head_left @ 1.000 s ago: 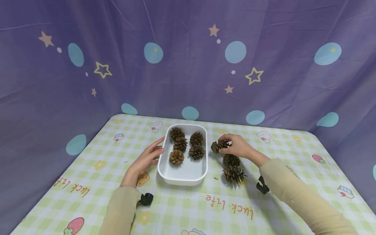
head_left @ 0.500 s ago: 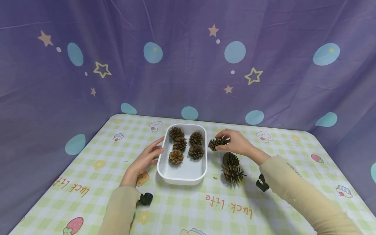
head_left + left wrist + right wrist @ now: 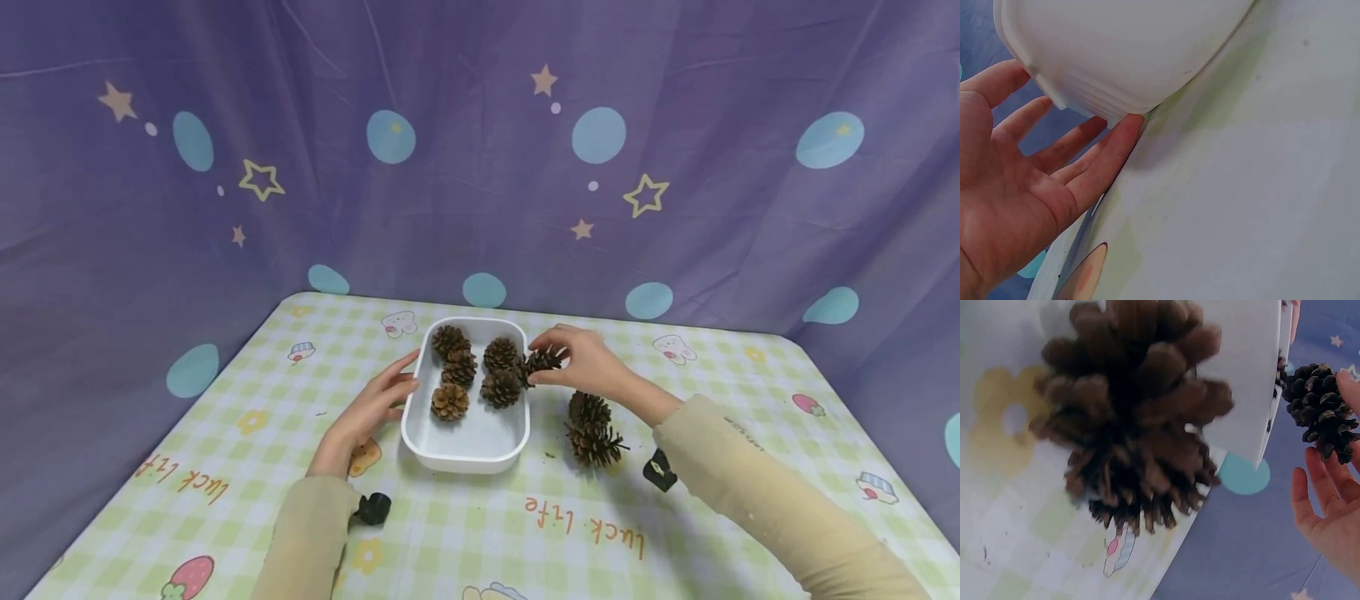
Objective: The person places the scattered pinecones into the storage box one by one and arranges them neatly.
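A white rectangular tub [image 3: 472,442] stands on the table with several brown pine cones [image 3: 450,402] inside it. My left hand [image 3: 371,407] rests its spread, nearly straight fingertips against the tub's left side, as the left wrist view shows with the tub wall [image 3: 1116,56]. Between thumb and fingers, my right hand [image 3: 588,362] pinches a dark pine cone [image 3: 542,360] above the tub's right rim. That held pine cone [image 3: 1319,403] appears beside the tub in the right wrist view. Two more pine cones [image 3: 595,442] lie on the cloth below the right hand, touching each other.
A green and white checked cloth [image 3: 300,550] with printed pictures and lettering covers the table. Behind it hangs a purple curtain [image 3: 480,225] with stars and blue ovals. Small brown crumbs lie right of the tub. Each wrist wears a black device [image 3: 373,508].
My right hand has lifted the pine cone and carried it left, from beside the tub to over its right rim. The left hand and the tub have stayed in place.
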Available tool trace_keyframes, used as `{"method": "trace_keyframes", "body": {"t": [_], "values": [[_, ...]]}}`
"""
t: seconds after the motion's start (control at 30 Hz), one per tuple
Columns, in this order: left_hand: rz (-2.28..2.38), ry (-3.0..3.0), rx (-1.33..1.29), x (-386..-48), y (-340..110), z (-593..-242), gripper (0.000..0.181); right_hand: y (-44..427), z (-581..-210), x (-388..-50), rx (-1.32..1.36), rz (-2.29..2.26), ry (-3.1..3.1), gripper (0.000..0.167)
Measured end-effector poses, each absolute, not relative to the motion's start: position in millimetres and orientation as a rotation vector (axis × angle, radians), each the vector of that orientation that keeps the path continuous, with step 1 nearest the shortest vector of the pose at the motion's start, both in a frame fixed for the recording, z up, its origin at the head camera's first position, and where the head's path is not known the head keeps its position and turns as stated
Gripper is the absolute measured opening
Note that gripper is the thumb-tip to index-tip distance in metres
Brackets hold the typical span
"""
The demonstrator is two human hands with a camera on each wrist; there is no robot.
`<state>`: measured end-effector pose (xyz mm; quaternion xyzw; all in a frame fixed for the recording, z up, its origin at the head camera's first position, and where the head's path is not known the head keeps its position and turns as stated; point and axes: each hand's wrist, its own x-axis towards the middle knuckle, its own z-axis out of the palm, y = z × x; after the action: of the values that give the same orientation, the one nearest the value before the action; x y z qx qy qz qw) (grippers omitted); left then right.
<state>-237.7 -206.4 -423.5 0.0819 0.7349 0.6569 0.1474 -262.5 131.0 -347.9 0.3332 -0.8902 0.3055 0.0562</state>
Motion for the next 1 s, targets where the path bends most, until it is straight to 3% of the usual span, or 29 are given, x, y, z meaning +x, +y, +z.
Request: {"method": "trace_keyframes", "body": {"t": [0.47, 1.0], "values": [[1.864, 2.131, 0.263, -224, -200, -402, 0.058, 99, -352, -248, 1.178, 0.881, -2.732, 0.043], [1.858, 2.144, 0.271, -223, -200, -403, 0.058, 79, -371, -242, 1.308, 0.619, -2.845, 0.047]]}}
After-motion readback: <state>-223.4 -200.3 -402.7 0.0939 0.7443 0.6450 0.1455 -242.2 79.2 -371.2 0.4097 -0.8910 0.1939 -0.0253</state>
